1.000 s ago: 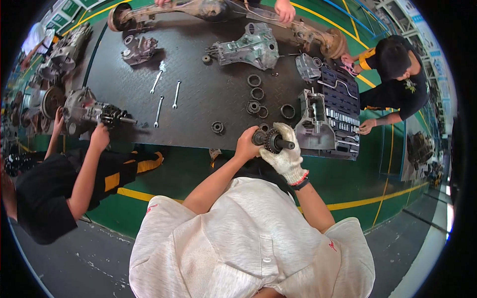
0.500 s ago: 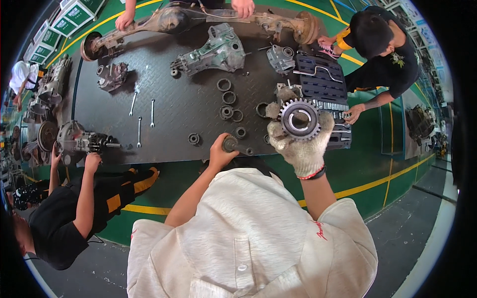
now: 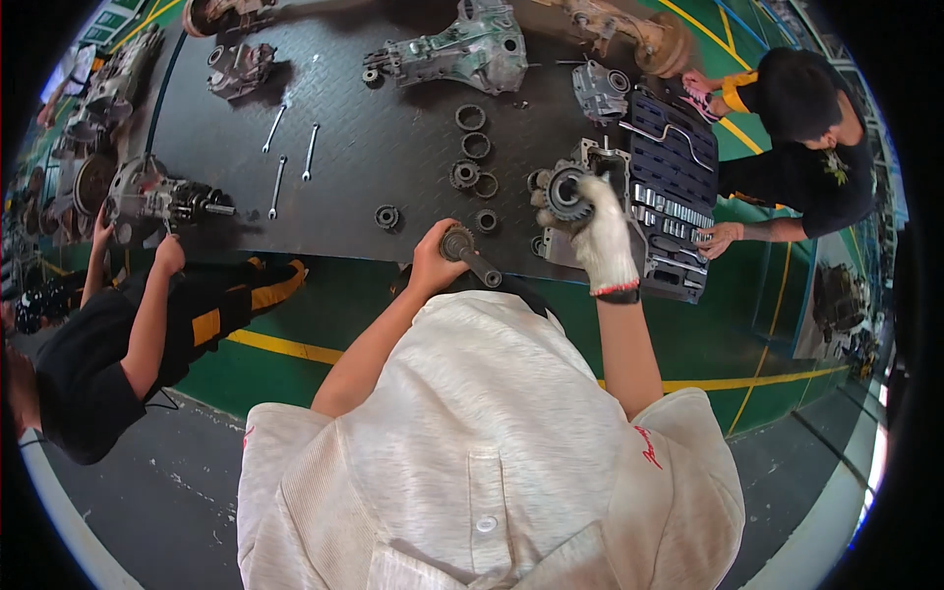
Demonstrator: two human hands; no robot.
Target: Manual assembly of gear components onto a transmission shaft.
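Note:
My left hand (image 3: 429, 262), bare, is closed around a gear shaft (image 3: 482, 266) at the table's near edge. The shaft's toothed end sits in the fingers, and its thin end points toward the near right. My right hand (image 3: 605, 236), in a pale knitted glove, grips a large toothed gear (image 3: 561, 205). That gear is tilted above an open metal housing (image 3: 634, 234), and the glove hides part of its rim. Several metal rings, including a near one (image 3: 486, 220), lie between my hands and farther back. A small gear (image 3: 387, 217) rests left of my left hand.
A socket set case (image 3: 673, 157) stands at the right, where a co-worker's hand (image 3: 721, 238) touches it. Farther back lie a large gearbox casing (image 3: 472, 51) and a smaller casing (image 3: 601, 90). Wrenches (image 3: 311, 152) lie to the left. Another person handles a gear assembly (image 3: 162, 202).
My right hand has turned and tilted the large gear, which now looks smaller and farther from the camera. The whole view has shifted, showing more of the housing. My left hand still holds the shaft.

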